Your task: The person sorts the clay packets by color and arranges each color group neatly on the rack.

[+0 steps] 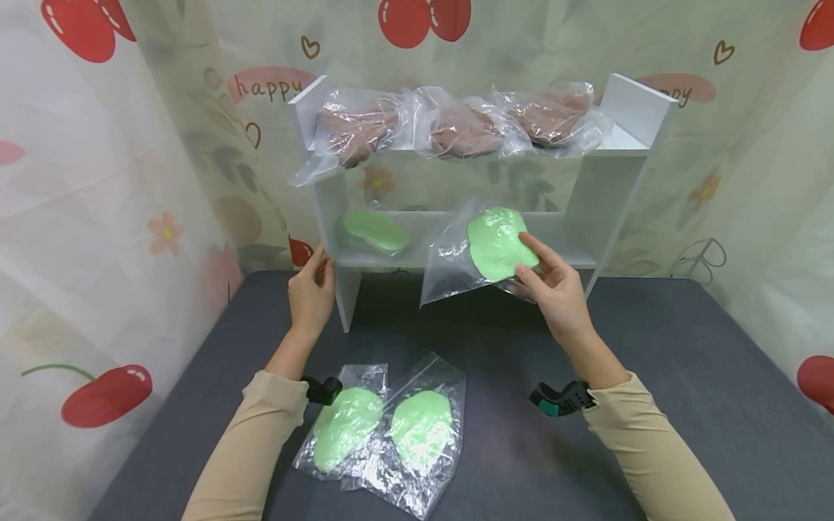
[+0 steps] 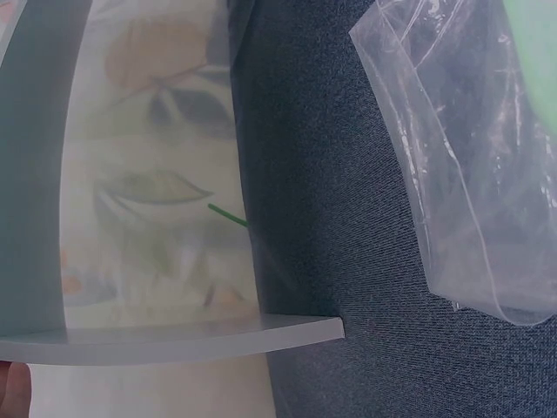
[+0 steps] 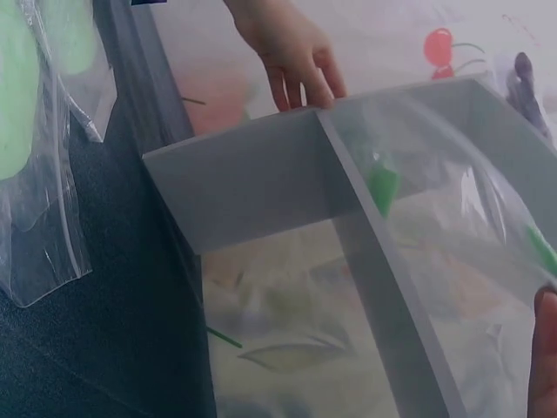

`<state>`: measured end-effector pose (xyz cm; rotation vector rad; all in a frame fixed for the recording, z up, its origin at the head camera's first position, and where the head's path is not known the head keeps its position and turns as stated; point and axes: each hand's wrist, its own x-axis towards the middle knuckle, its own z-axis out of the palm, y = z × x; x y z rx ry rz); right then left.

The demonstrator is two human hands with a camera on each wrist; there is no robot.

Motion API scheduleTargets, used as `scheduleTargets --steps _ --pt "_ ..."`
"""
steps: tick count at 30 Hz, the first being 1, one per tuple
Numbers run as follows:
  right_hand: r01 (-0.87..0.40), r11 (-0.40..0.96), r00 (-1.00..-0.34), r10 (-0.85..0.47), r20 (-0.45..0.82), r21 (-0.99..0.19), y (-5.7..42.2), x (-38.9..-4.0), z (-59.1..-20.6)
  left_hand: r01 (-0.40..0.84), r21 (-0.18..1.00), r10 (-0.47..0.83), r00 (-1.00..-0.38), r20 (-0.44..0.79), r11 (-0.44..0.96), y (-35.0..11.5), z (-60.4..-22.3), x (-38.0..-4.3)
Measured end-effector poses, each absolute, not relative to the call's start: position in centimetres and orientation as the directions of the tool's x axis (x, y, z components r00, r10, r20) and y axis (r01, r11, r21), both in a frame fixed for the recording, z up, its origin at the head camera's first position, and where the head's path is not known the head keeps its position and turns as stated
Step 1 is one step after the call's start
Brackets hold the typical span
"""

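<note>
My right hand [image 1: 556,289] pinches a clear plastic bag holding a flat, light-green lump [image 1: 498,242], raised before the middle level of a white shelf unit [image 1: 612,210]. Thumb and fingers grip its right edge. In the right wrist view its thumb [image 3: 546,348] shows at the bag's border. My left hand [image 1: 313,293] touches the front edge and outer side of the unit's left panel; no finger shows on the panel's inner face. Another bagged green lump [image 1: 376,230] lies at the left of the middle level.
Several bagged brown lumps [image 1: 465,130] fill the top level. Two more bagged green lumps, one at left [image 1: 348,428] and one at right [image 1: 422,430], lie overlapping on the dark table [image 1: 508,449] near me. A patterned curtain [image 1: 163,145] surrounds the table.
</note>
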<state>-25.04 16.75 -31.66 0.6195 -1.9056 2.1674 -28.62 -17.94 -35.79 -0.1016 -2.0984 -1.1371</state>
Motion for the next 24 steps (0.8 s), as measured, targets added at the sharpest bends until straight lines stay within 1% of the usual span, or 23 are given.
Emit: scheduleTargets --steps 5,12,18,24 --pt "-0.384 -0.154 -0.915 -0.07 0.397 -0.911 16.4 -25.4 -31.7 0.387 0.696 -0.262 -0.729 0.633 0.605 -18.0 -35.8 -28.6" --pt "-0.34 -0.055 -0.94 0.038 0.339 -0.939 15.5 -25.7 -31.5 0.385 0.693 -0.263 -0.727 0.634 0.609 -18.0 -35.8 -28.6" --pt "-0.321 0.014 -0.944 0.076 0.321 -0.947 14.7 -26.2 -31.6 0.383 0.694 -0.263 -0.728 0.633 0.61 -18.0 -35.8 -28.6" --pt "-0.318 0.043 -0.941 0.108 0.321 -0.947 13.8 -27.0 -31.8 0.386 0.695 -0.26 -0.73 0.632 0.607 -18.0 -35.8 -28.6"
